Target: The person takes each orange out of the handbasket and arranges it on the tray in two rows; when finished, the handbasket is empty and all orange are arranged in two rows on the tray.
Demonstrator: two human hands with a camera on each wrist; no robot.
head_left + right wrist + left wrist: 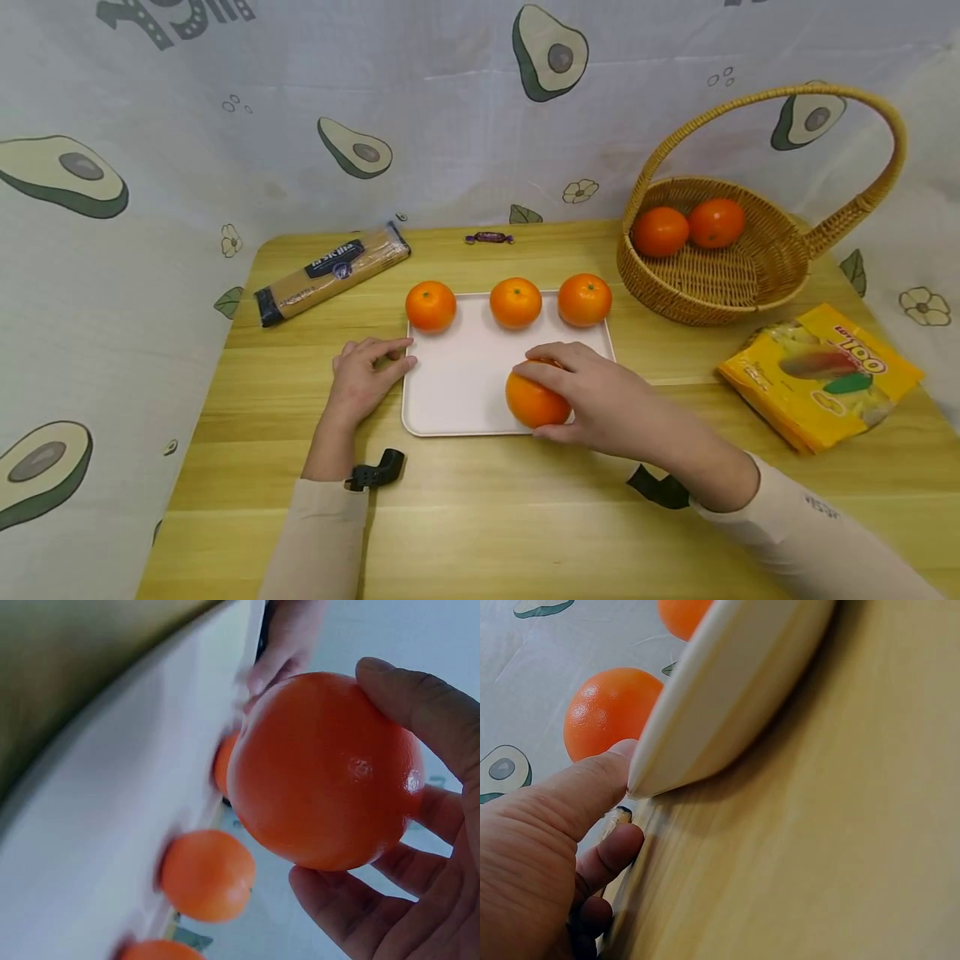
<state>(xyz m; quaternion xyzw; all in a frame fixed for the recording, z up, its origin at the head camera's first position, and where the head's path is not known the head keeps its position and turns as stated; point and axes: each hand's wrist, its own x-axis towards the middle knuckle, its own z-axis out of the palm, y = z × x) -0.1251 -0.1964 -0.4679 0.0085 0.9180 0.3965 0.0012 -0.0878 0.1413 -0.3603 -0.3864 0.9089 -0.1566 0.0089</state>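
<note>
Over the front right part of the white tray (450, 392), my right hand (592, 398) holds an orange (534, 402). In the right wrist view, the thumb and fingers wrap the sides of this orange (322, 772), which is raised above the tray (142, 742). My left hand (365, 375) is at the tray's left edge, thumb and forefinger reaching to the rim. The left wrist view shows the thumb (592, 780) against the tray's edge, other fingers lower beside it. Along the tray's back edge are three more oranges: left (431, 307), middle (515, 302) and right (584, 299).
A wicker basket (738, 279) with a tall handle stands at the back right, holding two orange-red fruits (688, 227). A yellow snack bag (821, 375) lies in front of it. A spaghetti packet (333, 275) and a purple-wrapped candy (489, 238) lie toward the back of the wooden table (480, 517).
</note>
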